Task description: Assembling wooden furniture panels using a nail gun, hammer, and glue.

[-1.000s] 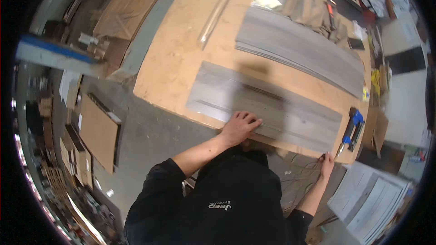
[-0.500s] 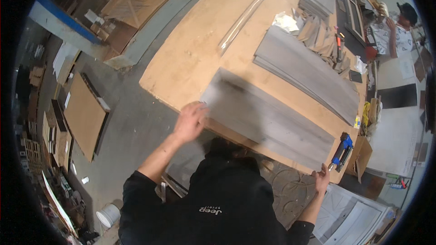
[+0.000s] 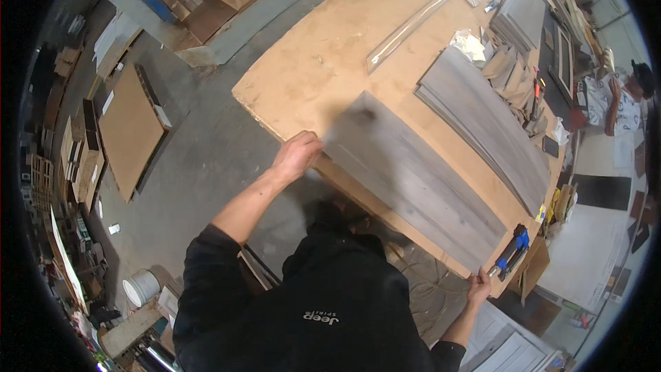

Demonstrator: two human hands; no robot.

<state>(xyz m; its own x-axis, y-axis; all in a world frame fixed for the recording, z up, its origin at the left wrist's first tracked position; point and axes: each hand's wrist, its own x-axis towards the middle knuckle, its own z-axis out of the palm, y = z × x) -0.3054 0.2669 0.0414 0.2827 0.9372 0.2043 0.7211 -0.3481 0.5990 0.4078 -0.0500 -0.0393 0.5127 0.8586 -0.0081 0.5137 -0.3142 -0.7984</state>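
Observation:
A long grey wood-grain panel (image 3: 420,189) lies flat along the near edge of the wooden worktable (image 3: 303,62). At its left end, my left hand (image 3: 297,156) is closed, the fingertips pinching the panel's near corner. My right hand (image 3: 480,286) has its thumb and fingers closed on the near corner at the opposite end. Just beyond that right hand rests a blue and black nail gun (image 3: 512,251). A stack of similar grey panels (image 3: 482,124) lies parallel, farther across the table.
Farther back are a clear plastic-looking strip (image 3: 413,27), wood offcuts (image 3: 508,72) and another grey stack (image 3: 520,14). A large board (image 3: 132,131) stands on the floor at left, with a white bucket (image 3: 141,288) nearer. Another person (image 3: 620,103) is at far right.
My left hand has come down onto the panel's left corner. The right hand stays at the other end. The whole view has shifted slightly.

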